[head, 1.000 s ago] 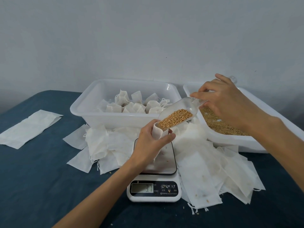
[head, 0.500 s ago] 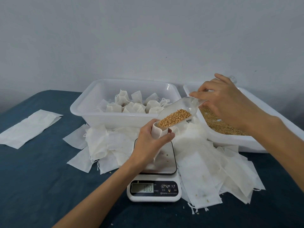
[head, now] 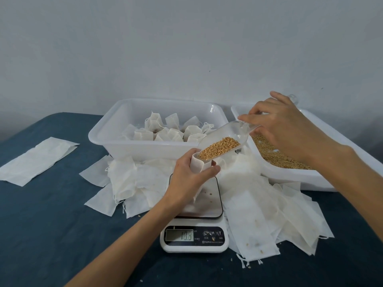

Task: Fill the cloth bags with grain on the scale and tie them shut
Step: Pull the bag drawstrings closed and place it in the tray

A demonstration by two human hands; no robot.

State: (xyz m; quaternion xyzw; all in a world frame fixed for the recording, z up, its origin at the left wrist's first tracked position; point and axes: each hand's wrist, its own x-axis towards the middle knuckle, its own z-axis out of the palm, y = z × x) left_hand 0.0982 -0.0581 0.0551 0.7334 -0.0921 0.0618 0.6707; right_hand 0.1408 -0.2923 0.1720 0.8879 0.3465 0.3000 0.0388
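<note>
My left hand (head: 189,179) grips an open white cloth bag (head: 198,165) standing on the plate of the white digital scale (head: 209,206). My right hand (head: 286,129) holds the handle of a clear plastic scoop (head: 223,139), tilted down with its lip at the bag's mouth. Golden grain (head: 219,150) lies in the scoop's lower half. The scale display (head: 179,235) shows about 10.5. A few loose grains lie on the plate.
A white tub (head: 116,139) behind the scale holds several tied bags. A white tray (head: 310,177) at right holds loose grain. Empty cloth bags (head: 259,204) are heaped around the scale, and one flat bag (head: 35,160) lies at far left on the blue tabletop.
The scoop has tipped slightly more and grain has slid toward the bag. The scale reading has risen from a low value to about 10.5. Both hands stay nearly in place.
</note>
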